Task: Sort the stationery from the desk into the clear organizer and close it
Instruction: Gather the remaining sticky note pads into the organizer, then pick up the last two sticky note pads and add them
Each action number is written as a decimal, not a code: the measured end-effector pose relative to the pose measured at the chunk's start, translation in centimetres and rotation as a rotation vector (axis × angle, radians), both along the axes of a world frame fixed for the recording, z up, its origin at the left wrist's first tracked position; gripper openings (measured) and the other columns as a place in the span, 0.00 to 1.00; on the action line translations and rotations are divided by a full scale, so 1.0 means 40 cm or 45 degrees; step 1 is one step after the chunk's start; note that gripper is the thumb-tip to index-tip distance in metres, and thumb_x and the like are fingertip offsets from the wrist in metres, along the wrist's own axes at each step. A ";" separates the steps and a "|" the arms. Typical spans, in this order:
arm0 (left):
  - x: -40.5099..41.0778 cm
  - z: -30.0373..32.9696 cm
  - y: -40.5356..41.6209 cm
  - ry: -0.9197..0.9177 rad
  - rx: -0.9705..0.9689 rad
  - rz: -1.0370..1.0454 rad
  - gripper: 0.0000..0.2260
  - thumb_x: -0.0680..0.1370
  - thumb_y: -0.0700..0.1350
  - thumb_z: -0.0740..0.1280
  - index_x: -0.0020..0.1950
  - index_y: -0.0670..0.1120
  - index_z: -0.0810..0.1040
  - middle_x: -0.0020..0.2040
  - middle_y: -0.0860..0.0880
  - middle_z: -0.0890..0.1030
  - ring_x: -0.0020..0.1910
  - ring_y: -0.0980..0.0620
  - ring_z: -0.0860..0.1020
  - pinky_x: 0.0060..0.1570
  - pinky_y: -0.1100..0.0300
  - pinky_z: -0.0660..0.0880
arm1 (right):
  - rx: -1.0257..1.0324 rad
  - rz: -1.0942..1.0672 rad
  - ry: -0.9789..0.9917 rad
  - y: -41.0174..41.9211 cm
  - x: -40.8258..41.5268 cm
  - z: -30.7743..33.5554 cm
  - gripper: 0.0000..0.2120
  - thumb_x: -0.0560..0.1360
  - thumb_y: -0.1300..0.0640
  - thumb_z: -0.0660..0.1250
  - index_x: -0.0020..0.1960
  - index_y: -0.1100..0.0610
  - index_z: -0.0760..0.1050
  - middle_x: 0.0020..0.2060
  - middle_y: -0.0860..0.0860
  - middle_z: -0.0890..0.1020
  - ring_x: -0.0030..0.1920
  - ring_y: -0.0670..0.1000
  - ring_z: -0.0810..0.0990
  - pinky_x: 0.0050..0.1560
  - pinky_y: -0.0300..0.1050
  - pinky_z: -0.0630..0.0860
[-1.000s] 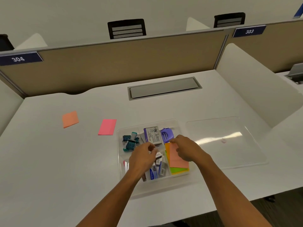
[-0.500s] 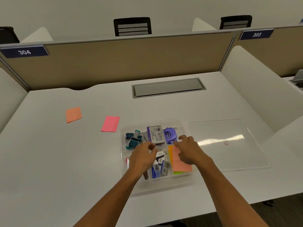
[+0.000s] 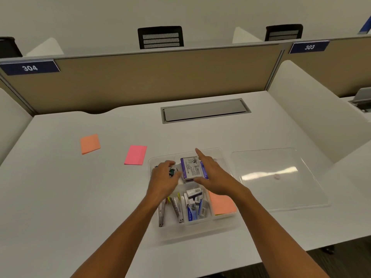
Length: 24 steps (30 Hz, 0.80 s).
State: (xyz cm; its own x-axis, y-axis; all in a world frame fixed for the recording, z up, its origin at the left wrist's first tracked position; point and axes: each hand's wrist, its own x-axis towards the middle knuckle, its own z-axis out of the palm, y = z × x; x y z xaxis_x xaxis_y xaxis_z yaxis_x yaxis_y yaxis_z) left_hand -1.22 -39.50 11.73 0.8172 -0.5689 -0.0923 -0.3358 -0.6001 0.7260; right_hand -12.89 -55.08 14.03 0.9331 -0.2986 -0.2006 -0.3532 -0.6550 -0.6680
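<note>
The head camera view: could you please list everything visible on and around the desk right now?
clear organizer: one, transparent, near the desk's front edge, open
lid: one, clear, flat on the desk right of the organizer
purple box: one, purple with white label, in the organizer's far middle
staple boxes: several, blue and grey, near middle compartment
metal tools: a few, silver, near left compartment
sticky notes: a stack, orange on top, near right compartment
pink note: one, on the desk left of the organizer
orange note: one, further left
cable hatch: one, grey, desk rear
left hand: over the far left compartment, fingers curled
right hand: fingers spread beside the purple box
</note>
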 end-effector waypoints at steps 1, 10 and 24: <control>0.018 -0.003 0.011 -0.043 0.009 0.018 0.21 0.77 0.52 0.68 0.68 0.47 0.71 0.66 0.46 0.75 0.65 0.48 0.72 0.63 0.52 0.72 | -0.001 0.004 -0.019 0.007 0.012 0.008 0.44 0.77 0.52 0.69 0.79 0.42 0.40 0.74 0.52 0.61 0.73 0.53 0.62 0.68 0.52 0.70; 0.152 0.000 0.118 -0.241 0.245 0.134 0.30 0.75 0.59 0.67 0.74 0.51 0.63 0.77 0.46 0.59 0.76 0.43 0.54 0.72 0.42 0.58 | -0.137 0.054 -0.132 0.076 0.132 0.052 0.41 0.77 0.49 0.67 0.78 0.42 0.42 0.78 0.51 0.55 0.76 0.56 0.57 0.72 0.57 0.61; 0.339 -0.007 0.389 -0.180 0.166 0.397 0.27 0.76 0.58 0.67 0.72 0.49 0.68 0.76 0.44 0.59 0.76 0.42 0.52 0.70 0.42 0.59 | -0.184 0.269 -0.088 0.230 0.315 0.043 0.39 0.78 0.50 0.66 0.78 0.42 0.43 0.77 0.50 0.55 0.75 0.56 0.58 0.72 0.54 0.62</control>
State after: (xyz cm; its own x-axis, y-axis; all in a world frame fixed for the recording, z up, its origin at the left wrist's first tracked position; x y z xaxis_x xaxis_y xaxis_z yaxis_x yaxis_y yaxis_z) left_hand 12.33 -23.95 11.45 0.9593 -0.2814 -0.0215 -0.2137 -0.7738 0.5963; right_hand -0.30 -45.89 15.76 0.9877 -0.1166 -0.1040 -0.1554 -0.7997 -0.5799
